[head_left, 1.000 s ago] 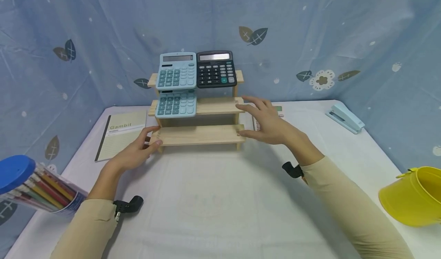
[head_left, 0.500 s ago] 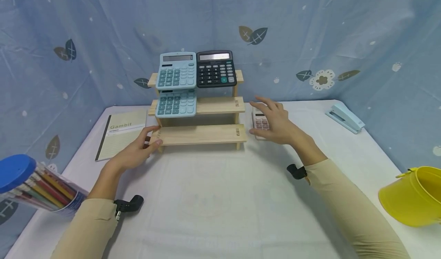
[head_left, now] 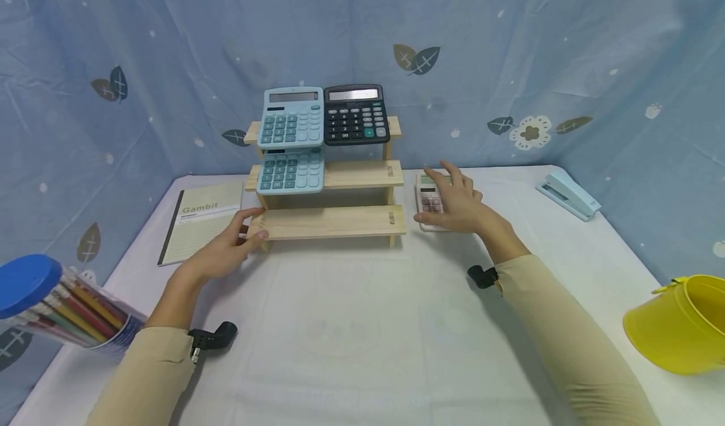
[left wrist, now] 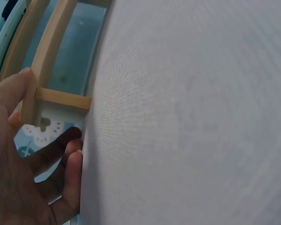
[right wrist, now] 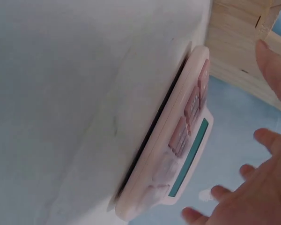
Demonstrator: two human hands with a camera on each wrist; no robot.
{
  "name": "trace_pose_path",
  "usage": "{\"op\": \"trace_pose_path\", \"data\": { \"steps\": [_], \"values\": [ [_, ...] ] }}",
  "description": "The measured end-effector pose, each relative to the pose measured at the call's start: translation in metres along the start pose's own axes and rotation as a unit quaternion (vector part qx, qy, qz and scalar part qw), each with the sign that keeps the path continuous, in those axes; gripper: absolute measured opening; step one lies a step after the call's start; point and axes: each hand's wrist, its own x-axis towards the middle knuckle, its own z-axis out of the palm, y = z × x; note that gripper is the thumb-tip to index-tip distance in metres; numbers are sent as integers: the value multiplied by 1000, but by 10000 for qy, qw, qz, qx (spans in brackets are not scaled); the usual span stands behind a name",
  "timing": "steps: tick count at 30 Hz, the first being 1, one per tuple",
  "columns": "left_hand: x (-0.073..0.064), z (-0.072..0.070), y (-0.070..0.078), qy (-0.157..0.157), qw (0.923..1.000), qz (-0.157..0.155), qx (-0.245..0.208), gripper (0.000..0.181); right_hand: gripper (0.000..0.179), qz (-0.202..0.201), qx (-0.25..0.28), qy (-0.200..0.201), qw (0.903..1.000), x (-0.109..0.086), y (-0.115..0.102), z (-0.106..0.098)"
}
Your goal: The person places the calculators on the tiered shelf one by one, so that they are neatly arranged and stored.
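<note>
A three-tier wooden shelf (head_left: 334, 223) stands at the back of the table. My left hand (head_left: 219, 253) grips the left end of its lowest board, thumb along the front edge; the wrist view shows the other fingers (left wrist: 72, 178) lying loosely below. A small pale-pink calculator (head_left: 428, 201) with a green display lies flat on the table, right of the shelf. Above it hovers my right hand (head_left: 460, 204), fingers spread and apart from the calculator (right wrist: 165, 150) in the right wrist view. Light-blue calculators sit on the top (head_left: 291, 117) and middle (head_left: 291, 171) tiers, and a black calculator (head_left: 357, 114) on the top.
Left of the shelf lies a notebook (head_left: 204, 221). A clear tub of pencils (head_left: 85, 309) with a blue lid stands at the near left. At the right are a light-blue stapler (head_left: 568, 195) and a yellow bucket (head_left: 674, 325). Blue curtain surrounds the table.
My right hand has moved from the shelf's right end rightward over the pink calculator, uncovering more of it. The left hand has kept its place on the lowest board.
</note>
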Motion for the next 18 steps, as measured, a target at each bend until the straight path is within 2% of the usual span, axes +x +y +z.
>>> {"op": "trace_pose_path", "data": {
  "steps": [9, 18],
  "values": [
    [0, 0, -1, -44, 9999, 72, -88, 71, 111, 968, -10, -472, 9942, 10, -2, 5],
    [1, 0, -2, -9, 9999, 98, -62, 70, 120, 1373, -334, -573, 9883, 18, 1, 12]
  ]
}}
